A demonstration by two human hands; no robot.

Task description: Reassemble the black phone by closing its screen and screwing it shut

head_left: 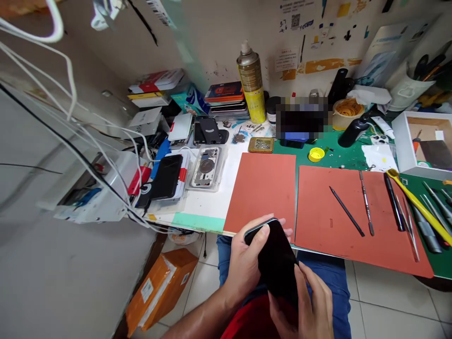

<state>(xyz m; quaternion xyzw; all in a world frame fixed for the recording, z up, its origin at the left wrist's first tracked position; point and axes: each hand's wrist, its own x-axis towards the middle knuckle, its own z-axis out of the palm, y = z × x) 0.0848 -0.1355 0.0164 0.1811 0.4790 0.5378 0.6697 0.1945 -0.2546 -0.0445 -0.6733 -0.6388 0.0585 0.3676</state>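
Held over the lap at the near edge of the desk [208, 202], a phone [278, 259] with a dark screen is gripped at its upper left by the left hand [247, 259], thumb on the front, while the right hand [310, 299] holds the lower portion. Two red mats [268, 188] lie side by side, the right one bearing a thin black stick [347, 211] and a slim metal tool [366, 203]. At left, an opened phone housing [205, 166] sits beside a second phone [167, 178] resting on a white box [181, 187]; a spray can [251, 84] stands upright towards the back.
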